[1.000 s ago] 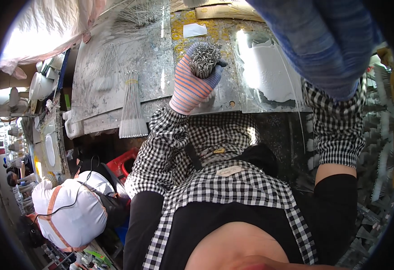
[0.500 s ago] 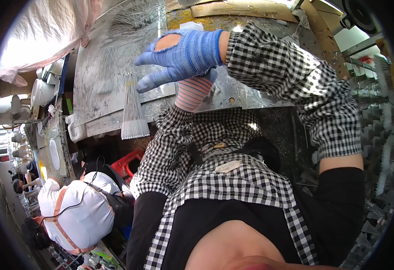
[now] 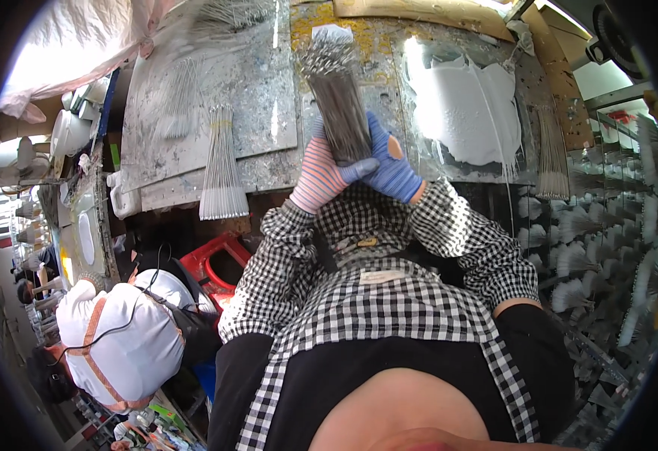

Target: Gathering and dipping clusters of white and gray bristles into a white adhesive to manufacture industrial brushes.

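Both my hands are closed around a thick bundle of thin metal wires [image 3: 336, 105], held upright above the near edge of the worktable. My left hand [image 3: 320, 173], in a pink-and-blue striped glove, wraps its left side. On the right side is my right hand [image 3: 395, 169], in a blue glove with a hole at the back. The thumbs meet near the bundle's lower end. The wires' upper ends spread into a bright, uneven tuft. To the left, a tied bundle of pale-tipped wires [image 3: 220, 169] lies over the table edge.
A smooth white paste patch [image 3: 472, 109] covers the table's right part, with another wire bundle [image 3: 551, 154] beside it. Loose wires [image 3: 181, 98] lie on the grey worktable [image 3: 261, 161]. Racks of wire fans [image 3: 577, 248] stand right. A co-worker in white [image 3: 122, 346] and a red stool [image 3: 212, 263] are left.
My right hand, earlier stretched out with spread fingers over my left, has come down and right. The large wire bundle now stands between both hands, and the white paste patch has come into view.
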Demonstrator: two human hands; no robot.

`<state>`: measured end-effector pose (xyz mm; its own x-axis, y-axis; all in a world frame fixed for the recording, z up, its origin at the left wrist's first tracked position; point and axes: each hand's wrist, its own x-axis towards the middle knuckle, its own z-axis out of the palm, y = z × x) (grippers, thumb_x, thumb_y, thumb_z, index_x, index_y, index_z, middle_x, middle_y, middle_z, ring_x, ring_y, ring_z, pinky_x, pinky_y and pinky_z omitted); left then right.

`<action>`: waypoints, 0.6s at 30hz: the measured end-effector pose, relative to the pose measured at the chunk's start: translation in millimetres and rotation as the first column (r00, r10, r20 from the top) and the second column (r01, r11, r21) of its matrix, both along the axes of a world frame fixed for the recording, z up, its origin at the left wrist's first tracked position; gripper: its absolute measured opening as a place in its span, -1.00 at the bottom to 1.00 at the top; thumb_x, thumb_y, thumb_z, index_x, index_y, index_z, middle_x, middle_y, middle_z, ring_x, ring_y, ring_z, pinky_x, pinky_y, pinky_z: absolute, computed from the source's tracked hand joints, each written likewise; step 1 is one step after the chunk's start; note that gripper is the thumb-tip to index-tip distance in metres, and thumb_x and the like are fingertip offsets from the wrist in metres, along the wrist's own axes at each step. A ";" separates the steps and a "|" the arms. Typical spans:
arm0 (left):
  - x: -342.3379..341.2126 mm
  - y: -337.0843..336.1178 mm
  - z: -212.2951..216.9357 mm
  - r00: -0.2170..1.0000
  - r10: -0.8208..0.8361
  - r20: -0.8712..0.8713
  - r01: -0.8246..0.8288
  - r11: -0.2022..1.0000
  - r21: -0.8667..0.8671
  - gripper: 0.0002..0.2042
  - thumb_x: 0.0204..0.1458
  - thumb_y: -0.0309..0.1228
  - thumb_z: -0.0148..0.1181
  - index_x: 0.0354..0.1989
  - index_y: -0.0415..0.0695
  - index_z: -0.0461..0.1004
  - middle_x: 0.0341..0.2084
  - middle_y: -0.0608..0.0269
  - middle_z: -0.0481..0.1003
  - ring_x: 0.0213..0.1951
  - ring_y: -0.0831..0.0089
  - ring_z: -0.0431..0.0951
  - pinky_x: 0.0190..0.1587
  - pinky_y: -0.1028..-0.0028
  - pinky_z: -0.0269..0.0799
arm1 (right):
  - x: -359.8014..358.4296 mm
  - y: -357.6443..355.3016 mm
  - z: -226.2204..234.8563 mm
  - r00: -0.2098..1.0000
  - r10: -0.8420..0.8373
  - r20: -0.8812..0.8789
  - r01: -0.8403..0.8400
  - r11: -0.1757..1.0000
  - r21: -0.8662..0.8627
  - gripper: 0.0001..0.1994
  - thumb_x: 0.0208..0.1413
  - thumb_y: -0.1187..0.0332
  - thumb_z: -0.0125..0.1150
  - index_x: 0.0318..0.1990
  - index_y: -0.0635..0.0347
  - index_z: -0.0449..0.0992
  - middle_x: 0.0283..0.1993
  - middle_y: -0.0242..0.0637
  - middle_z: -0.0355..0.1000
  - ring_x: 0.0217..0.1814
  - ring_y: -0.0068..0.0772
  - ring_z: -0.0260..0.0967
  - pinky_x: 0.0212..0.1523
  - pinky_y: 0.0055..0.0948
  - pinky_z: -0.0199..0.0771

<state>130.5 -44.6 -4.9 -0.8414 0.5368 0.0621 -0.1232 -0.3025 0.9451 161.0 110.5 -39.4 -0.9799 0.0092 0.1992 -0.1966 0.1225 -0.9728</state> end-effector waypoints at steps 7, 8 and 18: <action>-21.3 -18.5 -47.1 0.786 -0.226 -0.576 -0.239 0.748 -0.619 -0.22 -0.16 -0.12 0.52 0.26 -0.01 0.28 0.07 0.06 0.55 0.20 -0.01 0.48 0.40 0.04 0.17 | -0.6 21.8 -5.7 0.956 0.202 -0.214 -0.129 0.941 0.312 -0.11 -0.01 0.27 0.49 0.47 0.19 0.13 0.14 0.00 0.51 0.14 -0.07 0.51 0.19 -0.25 0.51; -8.9 -24.3 -55.2 0.923 -0.116 -0.366 -0.110 0.834 -0.541 -0.24 -0.16 -0.13 0.52 0.25 -0.02 0.30 0.08 0.05 0.55 0.20 0.00 0.48 0.40 0.06 0.17 | 1.2 21.7 -7.3 0.964 0.166 -0.207 -0.074 0.918 0.390 -0.12 -0.03 0.25 0.50 0.45 0.20 0.16 0.10 -0.01 0.52 0.10 -0.04 0.51 0.16 -0.24 0.51; 4.1 -27.5 -45.1 0.783 -0.253 -0.568 -0.272 0.681 -0.680 -0.25 -0.16 -0.17 0.52 0.24 -0.11 0.34 0.16 -0.02 0.47 0.26 0.10 0.42 0.38 0.13 0.20 | 18.9 22.7 -9.7 0.990 0.107 -0.088 -0.077 0.953 0.294 -0.18 -0.15 0.17 0.52 0.32 0.22 0.32 -0.04 -0.05 0.51 0.01 0.04 0.46 0.11 -0.14 0.49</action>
<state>134.6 -72.1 -49.9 -0.7705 0.6215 0.1418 0.5142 0.4745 0.7144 179.9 133.2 -49.1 -0.9484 -0.1524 0.2781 -0.3158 0.3722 -0.8728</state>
